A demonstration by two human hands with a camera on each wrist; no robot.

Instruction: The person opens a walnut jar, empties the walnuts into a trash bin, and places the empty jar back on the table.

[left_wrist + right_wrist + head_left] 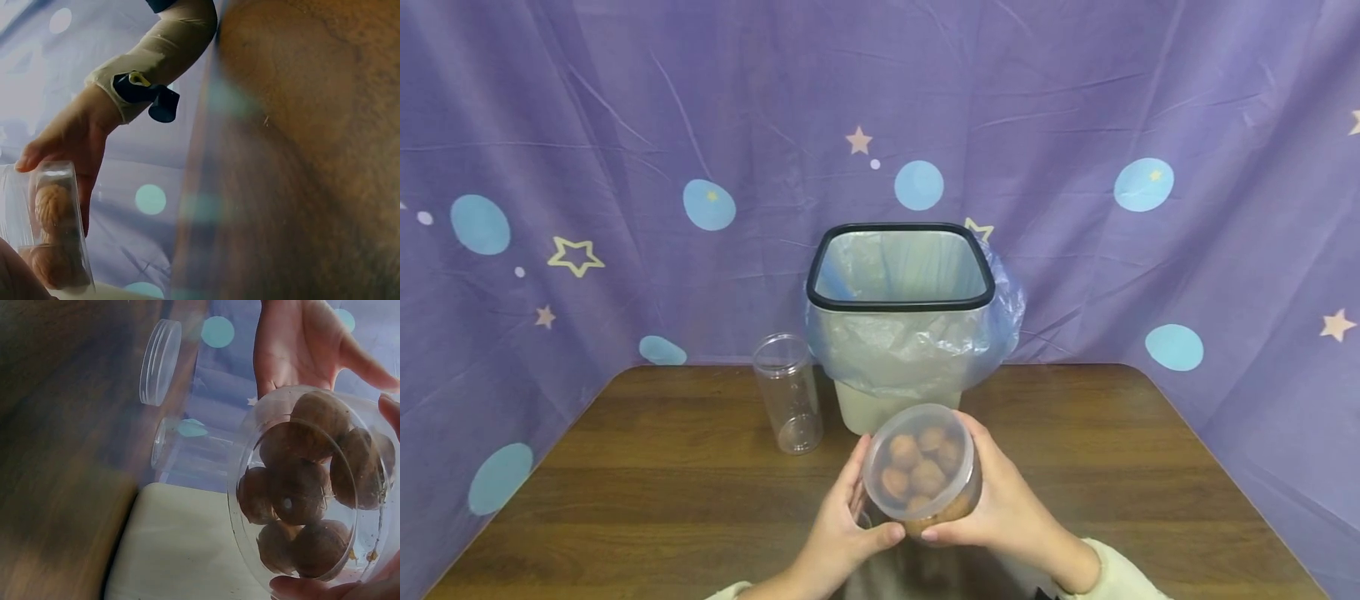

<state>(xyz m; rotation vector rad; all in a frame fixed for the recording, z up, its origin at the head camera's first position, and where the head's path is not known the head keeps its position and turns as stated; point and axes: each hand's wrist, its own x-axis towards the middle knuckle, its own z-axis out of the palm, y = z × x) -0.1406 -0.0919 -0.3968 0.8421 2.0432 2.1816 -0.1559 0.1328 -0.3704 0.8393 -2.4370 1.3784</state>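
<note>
Head view: walnut jar (953,508) held up above the tabletop (1097,450), towards the near edge, tilted with its translucent lid (917,463) facing the camera. Left hand (841,532) and right hand (1007,504) both grasping it from opposite sides, thumbs low in front. Lid appears seated; whether screwed or only pressed on, cannot tell. If merely pressed, an uneven squeeze could pop it and send walnuts rolling off the near edge. White bin (895,410) stands near the middle of the far edge, blue liner bag (917,354) bulging past its sides; loose film could snag on a sweeping hand. Lidless tall clear jar (790,400) just left of the bin, towards the far left corner: tall, light-looking, easily toppled by a nudge.

Left wrist view: walnuts (55,209) show through the clear wall, right hand wrapped at the jar's side. Smooth plastic; a slackened hold might let it slip.

Right wrist view: jar's base faces the lens, walnuts bunched. A sudden tilt could shift their weight. Loose clear lid (160,362) lies flat on the tabletop, left of the tall jar; a stray cuff could push it aside.
</note>
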